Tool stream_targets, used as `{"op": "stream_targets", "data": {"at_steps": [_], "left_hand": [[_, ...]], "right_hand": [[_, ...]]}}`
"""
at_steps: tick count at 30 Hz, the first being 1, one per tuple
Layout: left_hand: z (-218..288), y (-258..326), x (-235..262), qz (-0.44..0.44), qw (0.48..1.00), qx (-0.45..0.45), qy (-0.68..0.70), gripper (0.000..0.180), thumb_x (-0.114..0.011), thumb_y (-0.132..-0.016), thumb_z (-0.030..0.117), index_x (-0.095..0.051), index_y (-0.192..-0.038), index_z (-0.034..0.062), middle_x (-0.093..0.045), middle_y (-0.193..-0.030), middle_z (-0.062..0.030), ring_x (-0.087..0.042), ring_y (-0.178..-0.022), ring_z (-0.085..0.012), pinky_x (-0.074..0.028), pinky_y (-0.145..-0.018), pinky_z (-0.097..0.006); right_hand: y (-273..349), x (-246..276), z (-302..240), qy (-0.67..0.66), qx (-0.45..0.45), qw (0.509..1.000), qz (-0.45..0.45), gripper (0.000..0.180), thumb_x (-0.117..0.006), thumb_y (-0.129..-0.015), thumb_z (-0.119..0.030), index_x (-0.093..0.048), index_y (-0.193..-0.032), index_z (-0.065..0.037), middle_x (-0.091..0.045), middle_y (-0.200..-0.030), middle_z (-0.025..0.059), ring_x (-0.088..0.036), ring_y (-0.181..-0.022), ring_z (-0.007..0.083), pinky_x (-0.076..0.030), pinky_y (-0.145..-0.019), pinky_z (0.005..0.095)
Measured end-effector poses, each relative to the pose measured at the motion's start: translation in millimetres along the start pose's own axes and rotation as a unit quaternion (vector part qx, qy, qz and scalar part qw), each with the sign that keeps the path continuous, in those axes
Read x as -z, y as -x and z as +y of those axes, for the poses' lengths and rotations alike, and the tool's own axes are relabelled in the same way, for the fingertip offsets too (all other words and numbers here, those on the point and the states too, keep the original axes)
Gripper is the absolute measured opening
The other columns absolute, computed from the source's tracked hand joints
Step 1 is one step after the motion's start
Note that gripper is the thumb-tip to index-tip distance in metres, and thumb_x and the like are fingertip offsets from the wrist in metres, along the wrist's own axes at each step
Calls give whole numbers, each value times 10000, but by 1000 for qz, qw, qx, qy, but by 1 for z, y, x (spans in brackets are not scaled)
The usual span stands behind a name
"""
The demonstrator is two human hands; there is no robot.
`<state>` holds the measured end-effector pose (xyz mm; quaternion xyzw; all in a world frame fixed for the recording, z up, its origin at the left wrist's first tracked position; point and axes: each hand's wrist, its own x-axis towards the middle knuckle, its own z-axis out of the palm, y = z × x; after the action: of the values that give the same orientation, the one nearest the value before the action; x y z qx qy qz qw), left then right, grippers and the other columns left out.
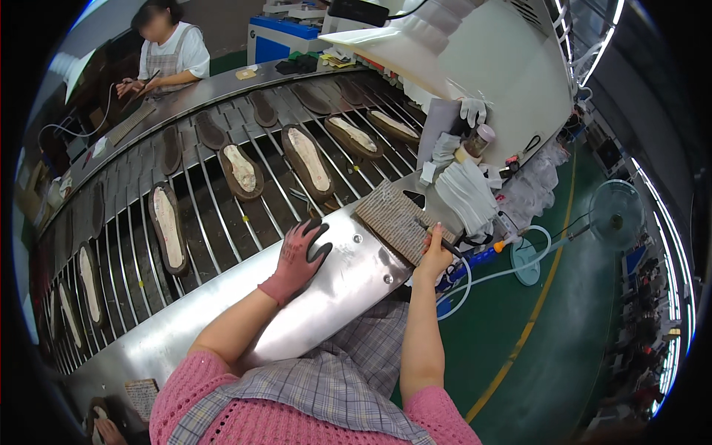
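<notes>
My left hand point(300, 256), in a dark pink and black glove, lies flat with fingers spread on the shiny metal ledge point(348, 282) at the conveyor's near edge; it holds nothing. My bare right hand point(434, 256) is closed around a thin dark-handled tool point(445, 243) at the right end of the ledge, beside a grooved brown board point(397, 219). Several dark shoe soles with pale insoles lie on the conveyor's metal bars; the nearest are one sole point(305, 157) and another point(167, 226).
A stack of white gloves or cloths point(467, 191), a small jar point(478, 139) and a cream machine housing point(475, 52) stand to the right. Hoses point(475, 278) trail over the green floor beside a floor fan point(615, 211). Another person point(167, 55) works at the conveyor's far left.
</notes>
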<state>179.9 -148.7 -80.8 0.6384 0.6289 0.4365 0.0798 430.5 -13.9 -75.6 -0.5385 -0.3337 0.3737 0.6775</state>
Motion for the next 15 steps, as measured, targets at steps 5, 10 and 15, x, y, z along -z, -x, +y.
{"op": "stream_targets", "data": {"at_steps": [5, 10, 15], "left_hand": [[-7, -162, -73, 28, 994, -91, -62, 649, -679, -821, 294, -410, -1350, 32, -459, -1309, -246, -427, -1242, -386, -318, -1074, -459], [-23, -299, -172, -37, 994, 2, -101, 842, -721, -773, 375, -308, -1404, 1, -371, -1400, -286, -382, -1292, -434, -334, -1073, -465], [-30, -374, -271, -117, 969, 127, -174, 882, -727, -756, 415, -280, -1453, 113, -247, -1481, -263, -366, -1290, -483, -356, -1052, -517]], "right_hand": [[-9, 2, 20, 2, 39, 999, 6, 326, -693, -877, -299, -673, -773, 10, -571, -617, 10, -444, -496, 49, -317, -456, 199], [0, -5, 19, 7, 56, 998, -13, 278, -675, -896, -222, -658, -804, 40, -621, -716, 48, -546, -670, 92, -417, -639, 226], [0, 5, 20, 43, 63, 997, -20, 163, -636, -904, -101, -632, -834, 47, -627, -754, 65, -571, -705, 105, -453, -676, 237]]}}
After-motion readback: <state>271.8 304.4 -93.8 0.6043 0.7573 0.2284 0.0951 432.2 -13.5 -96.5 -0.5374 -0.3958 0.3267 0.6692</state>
